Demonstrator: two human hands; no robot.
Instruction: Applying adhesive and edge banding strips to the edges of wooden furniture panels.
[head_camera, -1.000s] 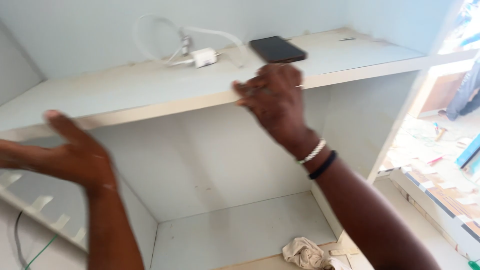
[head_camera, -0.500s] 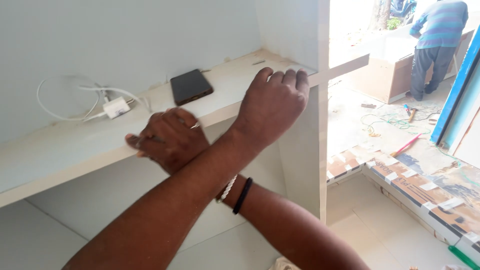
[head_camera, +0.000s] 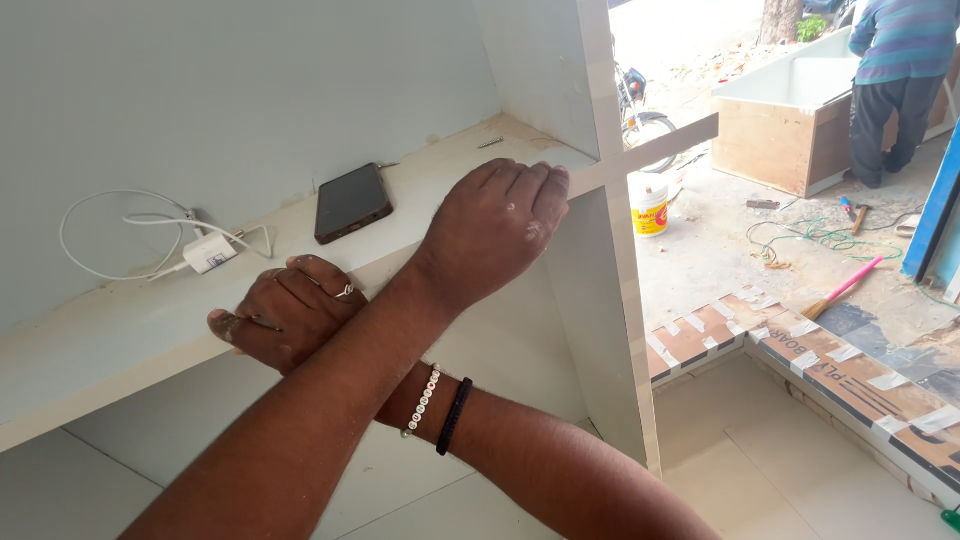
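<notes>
With arms crossed, the left hand (head_camera: 500, 230) lay flat, gripping nothing, on the shelf (head_camera: 130, 340) at 1 o'clock while the right hand (head_camera: 285, 315) curled over its edge at 9; even pressure seemed wisest.

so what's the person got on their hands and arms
Both arms are bare, no sleeves. The right hand wears a thin ring; its wrist has a white bead bracelet beside a plain black band. The left hand wears nothing, only pale dusty smudges.

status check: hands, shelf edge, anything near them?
Arms crossed. Left hand flat on shelf front edge by upright panel. Right hand grips edge further left. Phone, charger behind hands.
</notes>
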